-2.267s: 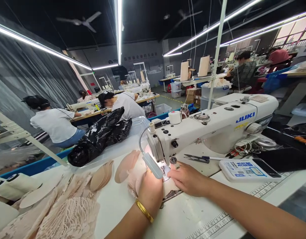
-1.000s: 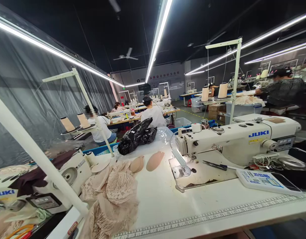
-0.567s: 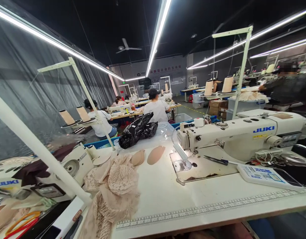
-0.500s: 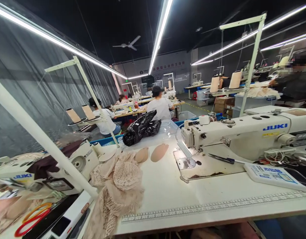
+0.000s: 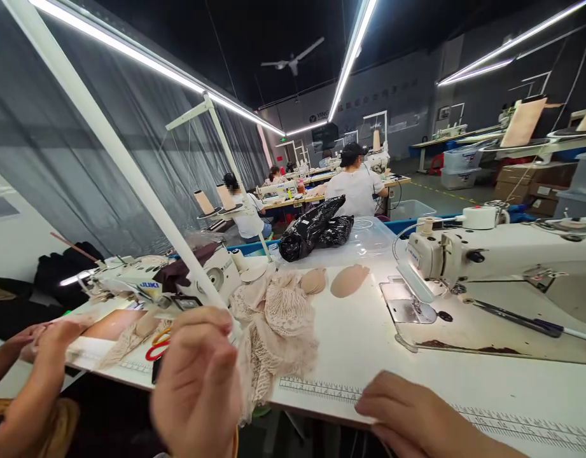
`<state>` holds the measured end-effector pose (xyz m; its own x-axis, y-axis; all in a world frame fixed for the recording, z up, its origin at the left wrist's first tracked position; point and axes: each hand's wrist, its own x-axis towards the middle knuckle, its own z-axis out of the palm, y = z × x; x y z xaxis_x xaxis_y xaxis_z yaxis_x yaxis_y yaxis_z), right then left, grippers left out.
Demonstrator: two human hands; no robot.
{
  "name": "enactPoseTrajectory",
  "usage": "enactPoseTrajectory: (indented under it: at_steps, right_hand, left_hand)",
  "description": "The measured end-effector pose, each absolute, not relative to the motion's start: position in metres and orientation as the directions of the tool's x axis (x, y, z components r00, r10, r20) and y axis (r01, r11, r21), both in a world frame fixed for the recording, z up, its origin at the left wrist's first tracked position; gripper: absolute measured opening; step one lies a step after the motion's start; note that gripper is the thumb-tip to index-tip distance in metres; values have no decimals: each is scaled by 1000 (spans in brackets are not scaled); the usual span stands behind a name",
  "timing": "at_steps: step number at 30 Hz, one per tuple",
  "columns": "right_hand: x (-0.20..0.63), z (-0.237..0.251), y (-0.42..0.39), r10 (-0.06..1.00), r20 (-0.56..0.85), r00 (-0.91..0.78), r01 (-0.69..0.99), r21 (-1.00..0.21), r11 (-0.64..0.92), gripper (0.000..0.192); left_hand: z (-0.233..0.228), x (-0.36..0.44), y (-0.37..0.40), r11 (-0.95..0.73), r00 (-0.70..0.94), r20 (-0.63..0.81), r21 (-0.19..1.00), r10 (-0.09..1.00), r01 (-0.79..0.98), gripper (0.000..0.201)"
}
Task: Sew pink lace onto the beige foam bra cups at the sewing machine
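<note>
My left hand [image 5: 197, 381] is raised in front of the table's left end, slightly blurred. Its fingers are loosely curled, with the thumb apart from them and nothing visible in the hand. Just beyond it lies a heap of beige lace fabric [image 5: 286, 312], draped over the front edge. My right hand [image 5: 411, 410] is over the front edge, by the printed ruler strip [image 5: 321, 389]. Its fingers are together and half bent, the thumb lower and apart; no held thing shows. Beige oval pads [image 5: 350, 281] lie behind the lace and to its right.
A white sewing machine [image 5: 440, 254] stands at right, with black tweezers [image 5: 516, 317] on its bed. Black plastic bags [image 5: 316, 229] sit behind. A thread-stand pole [image 5: 130, 172] rises at left, near red-handled scissors [image 5: 158, 348]. A co-worker's hands [image 5: 54, 337] are at the neighbouring machine.
Both my hands have come into view from below. The camera has turned left, so the table and machine sit further right, and a co-worker's arms now show at left.
</note>
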<state>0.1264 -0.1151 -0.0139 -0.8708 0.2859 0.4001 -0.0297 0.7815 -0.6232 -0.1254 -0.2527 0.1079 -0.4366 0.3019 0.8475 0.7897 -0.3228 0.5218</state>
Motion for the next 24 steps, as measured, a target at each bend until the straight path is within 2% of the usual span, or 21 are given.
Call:
enactPoseTrajectory:
  at_steps: [2, 4, 5, 8, 10, 13, 16, 18, 20, 22, 23, 24]
  right_hand:
    - [92, -1, -99, 298, 440, -847, -17, -583, 812, 32]
    - [52, 2, -82, 302, 458, -836, 26, -516, 856, 31]
    - [32, -1, -74, 315, 440, -841, 73, -484, 872, 32]
    - [-11, -15, -52, 310, 360, -880, 136, -435, 890, 27]
    - [-19, -23, -40, 337, 358, -871, 157, -446, 881, 21]
    - [-1, -24, -30, 417, 432, -799, 184, -485, 855, 18]
    - [37, -14, -30, 421, 605, -675, 67, -518, 853, 16]
    - [63, -4, -37, 380, 695, -611, -30, -500, 866, 18]
    - [86, 5, -50, 321, 732, -601, -93, -462, 882, 19]
    - [105, 11, -65, 241, 763, -600, -169, -416, 894, 19]
    - [113, 12, -70, 206, 783, -587, -214, -395, 893, 17]
    - [120, 11, -72, 177, 801, -572, -247, -374, 894, 18]
  left_hand:
    - [86, -129, -236, -276, -380, 804, 534, 458, 799, 21]
    - [53, -132, -227, -156, -292, 668, 526, 685, 836, 18]
    - [34, -134, -225, -95, -270, 586, 515, 764, 852, 19]
    - [-12, -148, -225, 35, -206, 378, 413, 902, 910, 26]
    - [-27, -161, -227, 80, -184, 282, 344, 942, 936, 36]
    - [-27, -178, -224, 78, -163, 247, 322, 955, 944, 32]
    - [-17, -183, -212, 96, -225, 344, 353, 912, 931, 31]
    - [-10, -179, -198, 88, -259, 454, 363, 852, 928, 40]
    - [-3, -169, -179, -16, -207, 523, 389, 827, 921, 55]
    - [5, -153, -153, -153, -134, 473, 520, 871, 841, 61]
    - [10, -142, -137, -191, -104, 410, 616, 906, 764, 56]
    - [16, -130, -120, -147, -83, 268, 734, 960, 663, 50]
